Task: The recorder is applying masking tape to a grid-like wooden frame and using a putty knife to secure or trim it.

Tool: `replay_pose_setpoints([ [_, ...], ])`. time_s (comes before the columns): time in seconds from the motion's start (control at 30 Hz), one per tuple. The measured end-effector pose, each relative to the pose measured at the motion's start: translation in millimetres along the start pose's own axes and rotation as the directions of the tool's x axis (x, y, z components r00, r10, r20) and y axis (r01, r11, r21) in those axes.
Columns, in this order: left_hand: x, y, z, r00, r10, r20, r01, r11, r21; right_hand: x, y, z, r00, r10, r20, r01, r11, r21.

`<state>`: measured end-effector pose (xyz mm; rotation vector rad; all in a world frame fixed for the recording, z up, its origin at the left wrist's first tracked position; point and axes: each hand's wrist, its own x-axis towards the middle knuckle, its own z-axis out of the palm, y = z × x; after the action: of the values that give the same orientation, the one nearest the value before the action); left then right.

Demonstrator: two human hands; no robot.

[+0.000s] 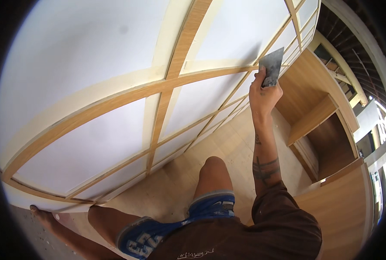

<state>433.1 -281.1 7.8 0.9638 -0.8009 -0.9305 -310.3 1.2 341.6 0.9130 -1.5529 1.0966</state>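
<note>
My right hand (265, 95) is raised at the upper right, its fingers closed round a flat grey metal scraper (271, 67). The scraper's thin, squarish blade stands up above the fist, close to a large white panel (97, 39) with crossing wooden strips (172, 82). Cream bands (159, 65) run beside some strips. At the far lower left, my left hand (38, 211) is small in the picture and lies by the panel's bottom border. Its fingers are too unclear to make out.
A wooden cabinet (294, 82) with an open compartment (331, 143) stands to the right, and a wooden board (340, 199) lies nearer. My bent knees (213, 171) are above the pale floor (201, 147), close to the panel. Window openings (383, 125) show at the far right.
</note>
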Motion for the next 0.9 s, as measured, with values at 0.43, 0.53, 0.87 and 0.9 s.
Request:
replay_pose_setpoints([
  [0.43,-6.3,6.8,0.2,0.999,0.023,0.028,-0.022,0.999,-0.023,-13.4,6.2,15.1,0.994,-0.096,-0.044,0.091,0.991,-0.096],
  [0.53,-0.8,7.2,-4.1,0.998,-0.041,-0.038,0.039,0.997,-0.066,-19.9,5.5,20.9,0.991,-0.108,-0.074,0.106,0.994,-0.031],
  [0.87,26.8,-2.9,-47.4,0.998,0.024,0.049,-0.025,1.0,0.01,-26.4,9.5,22.4,0.986,-0.164,-0.02,0.164,0.986,-0.02],
  [0.9,22.3,-10.0,-36.7,0.998,0.036,0.054,-0.037,0.999,0.012,-25.4,10.3,19.6,0.985,-0.174,-0.018,0.174,0.984,-0.032],
])
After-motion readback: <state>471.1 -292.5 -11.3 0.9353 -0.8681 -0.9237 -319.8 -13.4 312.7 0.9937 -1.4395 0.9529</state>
